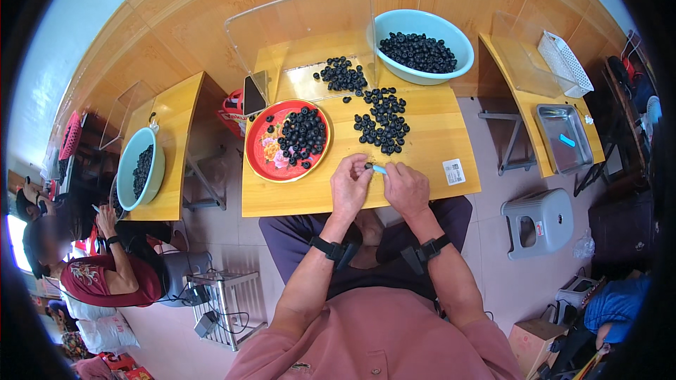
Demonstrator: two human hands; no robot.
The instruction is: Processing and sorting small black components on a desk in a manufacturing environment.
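Left hand point(350, 184): pinched on dark piece point(368, 166)
Right hand point(408, 186): closed on blue tool point(379, 169)
Tool axis: crosswise, dark piece leftward

a small, dark rounded piece point(368, 166) is pinched in the fingers of the left hand point(350, 183), over the near part of the yellow desk point(440, 137). a slim, light-blue tool point(379, 169), gripped in the right hand point(408, 186), points leftward at it, their contact too small to make out.
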